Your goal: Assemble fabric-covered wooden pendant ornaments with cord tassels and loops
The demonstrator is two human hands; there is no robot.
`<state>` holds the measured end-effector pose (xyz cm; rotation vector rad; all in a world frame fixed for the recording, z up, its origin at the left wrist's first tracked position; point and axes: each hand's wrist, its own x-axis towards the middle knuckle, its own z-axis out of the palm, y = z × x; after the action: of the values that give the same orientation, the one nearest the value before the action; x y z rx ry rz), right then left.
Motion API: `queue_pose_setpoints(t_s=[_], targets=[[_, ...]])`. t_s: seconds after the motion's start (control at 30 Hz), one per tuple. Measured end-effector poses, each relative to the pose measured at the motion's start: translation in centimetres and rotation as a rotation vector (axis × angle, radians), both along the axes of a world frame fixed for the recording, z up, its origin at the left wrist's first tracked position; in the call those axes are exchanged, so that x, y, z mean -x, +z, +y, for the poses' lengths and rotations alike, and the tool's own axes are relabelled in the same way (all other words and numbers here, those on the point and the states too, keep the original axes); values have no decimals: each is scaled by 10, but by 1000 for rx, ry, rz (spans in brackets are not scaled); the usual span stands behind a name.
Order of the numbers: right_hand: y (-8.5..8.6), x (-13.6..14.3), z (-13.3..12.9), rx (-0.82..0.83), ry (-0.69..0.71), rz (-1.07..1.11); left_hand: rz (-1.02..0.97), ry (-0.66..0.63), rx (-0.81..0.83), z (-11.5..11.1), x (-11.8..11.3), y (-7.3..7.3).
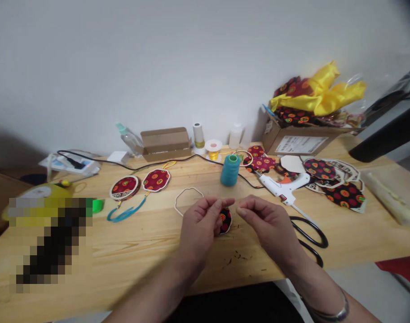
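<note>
My left hand (203, 222) is raised over the wooden table, thumb and fingers pressed together; whatever is between them is too small to make out. To its right, my right hand (263, 220) is closed in a pinch, and its contents cannot be made out either. A small gap separates the fingertips. Partly hidden behind my left hand is a dark patterned fabric piece (226, 220) with a pale edge. A pale scalloped frame (178, 202) lies just beyond my left hand. The teal thread spool (230, 170) stands upright beyond both hands.
A white glue gun (285, 188) and black-handled scissors (312, 231) lie right of my hands. Two red patterned ornaments (125, 186) are at left. Along the wall stand an open cardboard box (166, 146), bottles and a fabric-filled box (295, 141). Dark scraps (236, 256) lie near the front edge.
</note>
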<state>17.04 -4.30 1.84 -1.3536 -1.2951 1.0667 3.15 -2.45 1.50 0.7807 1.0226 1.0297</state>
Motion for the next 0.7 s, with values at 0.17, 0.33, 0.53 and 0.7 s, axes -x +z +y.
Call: queue_pose_setpoints(t_s=[0.17, 0.33, 0.53, 0.7], targets=[[3, 4, 8, -16, -78, 22, -5, 13, 7, 3, -11, 3], [4, 7, 11, 38, -72, 111, 60, -18, -51, 1, -10, -1], [9, 12, 14, 109, -68, 212, 93, -57, -91, 0, -8, -2], [5, 13, 16, 144, -87, 269, 97, -61, -112, 0, -7, -4]])
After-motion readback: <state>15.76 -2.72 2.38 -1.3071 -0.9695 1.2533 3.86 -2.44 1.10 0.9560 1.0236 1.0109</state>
